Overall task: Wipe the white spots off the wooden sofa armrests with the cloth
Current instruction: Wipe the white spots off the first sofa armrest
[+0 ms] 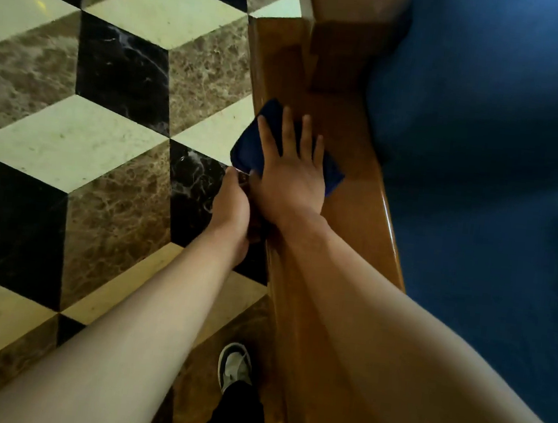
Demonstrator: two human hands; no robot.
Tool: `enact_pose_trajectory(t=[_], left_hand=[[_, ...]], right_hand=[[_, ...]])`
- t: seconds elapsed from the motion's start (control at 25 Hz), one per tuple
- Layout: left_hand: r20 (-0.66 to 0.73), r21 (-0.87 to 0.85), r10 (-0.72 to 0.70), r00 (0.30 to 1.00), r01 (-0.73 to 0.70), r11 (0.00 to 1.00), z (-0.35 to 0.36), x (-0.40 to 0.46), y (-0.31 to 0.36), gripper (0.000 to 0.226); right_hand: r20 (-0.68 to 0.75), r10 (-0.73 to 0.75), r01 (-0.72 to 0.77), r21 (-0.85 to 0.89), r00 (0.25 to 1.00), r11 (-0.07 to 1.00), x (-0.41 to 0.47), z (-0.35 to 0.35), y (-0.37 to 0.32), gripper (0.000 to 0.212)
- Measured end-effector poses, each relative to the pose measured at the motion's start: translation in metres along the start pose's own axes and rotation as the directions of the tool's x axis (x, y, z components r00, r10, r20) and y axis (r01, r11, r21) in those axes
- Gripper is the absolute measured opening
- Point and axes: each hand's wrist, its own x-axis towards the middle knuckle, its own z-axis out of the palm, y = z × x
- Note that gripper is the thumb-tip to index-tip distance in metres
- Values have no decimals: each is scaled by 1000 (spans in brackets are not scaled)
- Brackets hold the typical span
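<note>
Cloth (255, 146) soft, dark blue, flat on glossy wooden armrest (285, 70)

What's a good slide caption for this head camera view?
Right hand presses a blue cloth flat on the wooden sofa armrest while the left hand grips its outer edge.

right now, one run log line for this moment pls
phase: wiping | right hand: fingers flat, pressing blue cloth on wooden armrest | left hand: curled at armrest's outer edge, grip unclear | white spots: none visible
</note>
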Motion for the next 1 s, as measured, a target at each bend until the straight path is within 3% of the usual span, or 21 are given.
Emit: enact_pose_trajectory(t=[0.24,0.48,0.6,0.76,0.88,1.0], left_hand=[[-56,-32,-102,993,101,994,2,10,11,71],[10,-159,0,1000,1,987,5,61,74,59],[68,-118,12,998,-4,993,26,96,114,57],[154,-39,32,988,-26,999,38,103,118,64],[188,-146,6,982,22,989,23,94,105,72],[224,-194,-4,975,49,980,11,84,86,73]], right_hand=[[-47,52,-53,-8,998,999,-114,19,14,93],[31,-175,178,-182,984,967,83,-3,-9,80],[-42,-91,84,-144,995,986,174,-17,-9,84],[-111,46,-57,-91,993,994,220,-21,-19,90],[-90,-42,33,-94,995,995,172,-24,-15,80],[-43,-67,67,-13,997,998,44,-10,14,76]])
